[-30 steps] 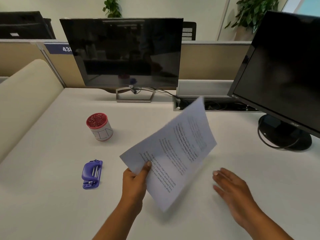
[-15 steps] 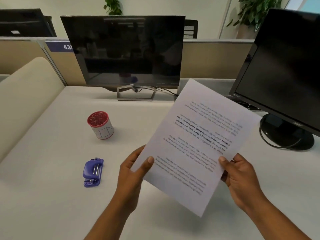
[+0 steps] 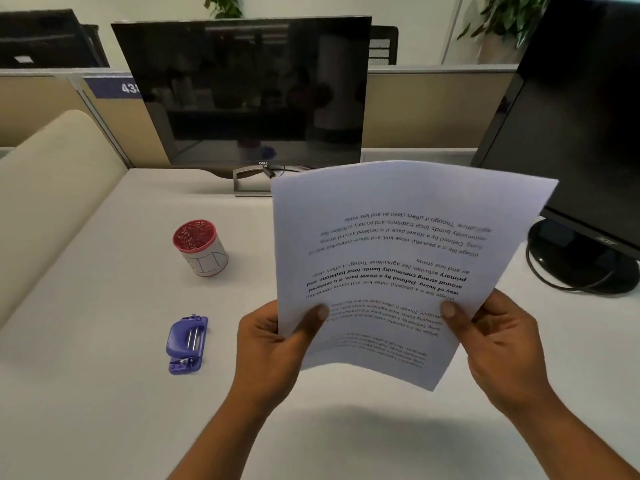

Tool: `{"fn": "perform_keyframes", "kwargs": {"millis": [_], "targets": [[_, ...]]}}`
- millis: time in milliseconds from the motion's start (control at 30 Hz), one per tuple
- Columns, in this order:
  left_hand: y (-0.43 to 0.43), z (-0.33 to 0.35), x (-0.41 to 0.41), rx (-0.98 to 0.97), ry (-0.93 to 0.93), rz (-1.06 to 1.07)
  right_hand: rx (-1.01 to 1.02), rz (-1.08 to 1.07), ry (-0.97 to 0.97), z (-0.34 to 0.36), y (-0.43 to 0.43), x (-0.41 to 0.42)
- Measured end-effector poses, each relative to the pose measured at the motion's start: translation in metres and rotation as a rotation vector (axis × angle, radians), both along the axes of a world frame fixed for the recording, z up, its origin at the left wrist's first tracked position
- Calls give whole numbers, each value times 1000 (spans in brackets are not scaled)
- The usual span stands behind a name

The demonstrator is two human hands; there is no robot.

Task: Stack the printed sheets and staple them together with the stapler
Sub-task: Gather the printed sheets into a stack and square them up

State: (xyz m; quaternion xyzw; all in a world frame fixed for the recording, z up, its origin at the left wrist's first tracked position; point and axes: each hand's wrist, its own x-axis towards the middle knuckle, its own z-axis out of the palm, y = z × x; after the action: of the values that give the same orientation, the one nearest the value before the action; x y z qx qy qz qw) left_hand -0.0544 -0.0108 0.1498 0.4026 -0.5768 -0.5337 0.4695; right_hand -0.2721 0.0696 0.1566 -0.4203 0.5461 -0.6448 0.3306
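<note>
The printed sheets [image 3: 398, 244] are held up above the white desk [image 3: 104, 393], facing me with the text upside down. My left hand [image 3: 277, 344] grips their lower left edge, thumb on the front. My right hand [image 3: 495, 341] grips the lower right edge the same way. A small purple stapler [image 3: 187, 344] lies flat on the desk, left of my left hand and apart from it.
A white cup with a red top [image 3: 201, 247] stands behind the stapler. A dark monitor [image 3: 249, 95] stands at the back middle, a second monitor [image 3: 581, 126] on a round base at the right. A beige padded divider [image 3: 45, 202] borders the desk's left.
My right hand came up from the desk and took the sheets' right edge. The sheets turned from slanted to facing me and rose higher.
</note>
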Motion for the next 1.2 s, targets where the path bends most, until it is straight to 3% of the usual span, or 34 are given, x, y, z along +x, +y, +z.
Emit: {"fn": "perform_keyframes", "kwargs": {"millis": [133, 267, 500, 733, 1000, 1200], "targets": [[0, 8, -3, -62, -16, 28, -78, -3, 71, 10, -2, 2], [-3, -2, -3, -50, -41, 62, 31, -50, 193, -5, -5, 1], [-3, -7, -3, -38, -78, 23, 113, -39, 121, -13, -7, 2], [-1, 21, -7, -169, -51, 64, 6, -23, 198, 3, -12, -3], [-5, -14, -6, -65, -90, 38, 210, 28, 221, -28, -19, -4], [-8, -2, -3, -132, -67, 76, 115, 23, 168, -8, -20, -4]]}}
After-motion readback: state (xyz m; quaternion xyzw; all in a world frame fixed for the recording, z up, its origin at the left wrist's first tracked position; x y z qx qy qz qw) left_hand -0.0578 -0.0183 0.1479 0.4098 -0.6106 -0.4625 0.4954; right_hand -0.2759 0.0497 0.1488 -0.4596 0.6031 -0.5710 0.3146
